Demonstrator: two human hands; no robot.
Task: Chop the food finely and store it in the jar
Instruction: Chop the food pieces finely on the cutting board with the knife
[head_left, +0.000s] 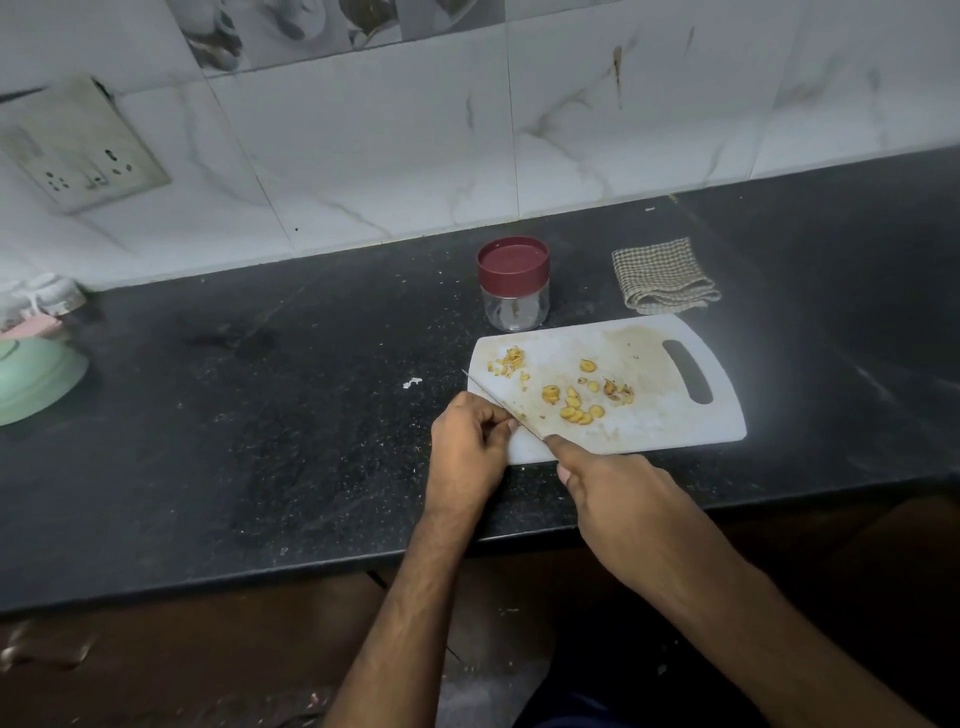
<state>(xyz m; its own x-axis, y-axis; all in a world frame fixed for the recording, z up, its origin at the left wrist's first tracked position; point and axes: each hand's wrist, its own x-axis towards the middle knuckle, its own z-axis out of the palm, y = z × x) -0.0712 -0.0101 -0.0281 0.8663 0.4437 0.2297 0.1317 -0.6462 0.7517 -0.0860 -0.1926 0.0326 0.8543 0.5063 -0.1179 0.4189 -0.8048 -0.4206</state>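
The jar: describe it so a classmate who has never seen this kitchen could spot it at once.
On the black counter, look just behind the white chopping board. The jar stands there, left of a folded checked cloth: small, clear, with a dark red lid, the only container there.

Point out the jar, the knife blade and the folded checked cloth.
jar (513, 306): head view, on its clear wall below the red lid.
knife blade (500, 402): head view, mid-blade over the board's left edge.
checked cloth (661, 275): head view, on its top fold.
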